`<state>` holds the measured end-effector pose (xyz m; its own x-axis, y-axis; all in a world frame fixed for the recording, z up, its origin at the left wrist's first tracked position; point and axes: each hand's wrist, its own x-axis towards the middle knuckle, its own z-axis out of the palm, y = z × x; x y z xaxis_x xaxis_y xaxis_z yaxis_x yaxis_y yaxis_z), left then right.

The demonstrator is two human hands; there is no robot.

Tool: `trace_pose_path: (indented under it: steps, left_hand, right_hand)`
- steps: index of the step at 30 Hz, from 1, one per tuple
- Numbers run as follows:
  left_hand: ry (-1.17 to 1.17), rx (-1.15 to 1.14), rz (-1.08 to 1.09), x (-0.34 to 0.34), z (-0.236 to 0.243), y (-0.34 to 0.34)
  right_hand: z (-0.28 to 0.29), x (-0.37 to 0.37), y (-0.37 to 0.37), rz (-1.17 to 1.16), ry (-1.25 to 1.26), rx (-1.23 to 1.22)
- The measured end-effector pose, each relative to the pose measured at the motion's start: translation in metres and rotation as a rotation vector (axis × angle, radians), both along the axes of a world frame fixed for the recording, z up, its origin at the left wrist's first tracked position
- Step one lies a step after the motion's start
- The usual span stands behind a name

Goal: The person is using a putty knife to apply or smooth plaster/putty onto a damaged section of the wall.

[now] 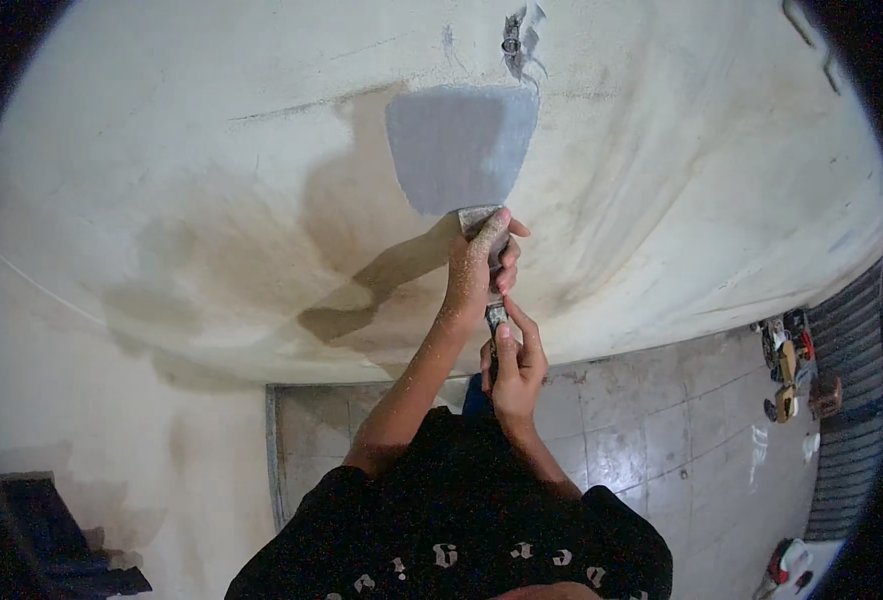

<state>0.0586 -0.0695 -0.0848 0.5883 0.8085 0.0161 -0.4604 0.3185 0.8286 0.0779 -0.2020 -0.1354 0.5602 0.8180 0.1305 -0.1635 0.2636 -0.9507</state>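
A scraper (478,215) with a flat metal blade and a dark handle is held against the pale wall (642,130). The blade's edge meets the lower rim of a smooth grey patch (462,145) on that wall. Closed around the upper part of the tool, just below the edge, is my left hand (474,265); dust speckles its skin and forearm. Lower down, my right hand (518,370) grips the handle between thumb and fingers. Part of the handle is hidden behind my fingers.
Above the patch, a small damaged spot with a metal fitting (511,45) sits in the wall. Shadows of my arms fall to the left. Below lies a tiled floor (652,420). Several pairs of shoes (787,370) stand at right beside a ribbed shutter (850,400).
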Motion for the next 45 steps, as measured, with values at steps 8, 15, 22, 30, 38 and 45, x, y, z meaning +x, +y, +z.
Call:
trace_pose_path:
  steps: [8,15,22,30,38,45]
  left_hand:
    - [0.026,-0.050,-0.011,-0.001,-0.003,0.002]
    - [0.024,-0.071,-0.033,-0.004,-0.007,0.004]
    - [-0.089,-0.006,-0.037,0.001,-0.014,0.007]
    - [-0.029,0.024,-0.057,0.000,-0.014,0.007]
    - [0.092,0.031,0.134,0.000,-0.007,0.001]
    - [0.132,0.113,0.171,0.001,-0.003,-0.003]
  right_hand:
    - [-0.002,0.003,-0.005,0.074,0.007,-0.017]
    - [-0.001,0.000,-0.006,0.088,-0.038,-0.095]
    - [-0.019,0.001,0.004,0.026,-0.178,-0.011]
    - [-0.015,0.000,0.004,0.039,-0.146,-0.012]
    - [-0.004,-0.004,-0.002,-0.033,-0.221,-0.063]
    - [-0.005,-0.003,0.000,-0.080,-0.220,-0.113]
